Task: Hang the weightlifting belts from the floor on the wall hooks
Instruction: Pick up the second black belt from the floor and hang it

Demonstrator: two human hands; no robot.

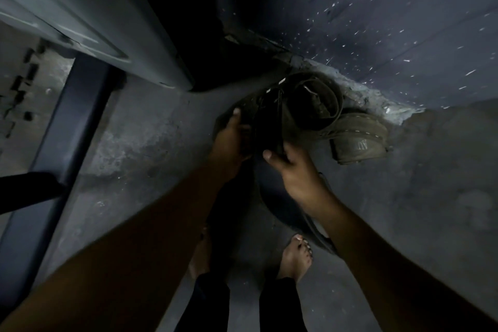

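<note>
I see both arms stretched down: my left hand (231,137) and right hand (293,167) each grasp a dark belt (265,127) near the wall's foot. Beside it a tan coiled belt (318,105) lies on the floor (431,170). Dim, blurred light hides the buckles.

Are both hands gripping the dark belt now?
Yes, the left hand and the right hand both curl around the dark belt above the floor.
</note>
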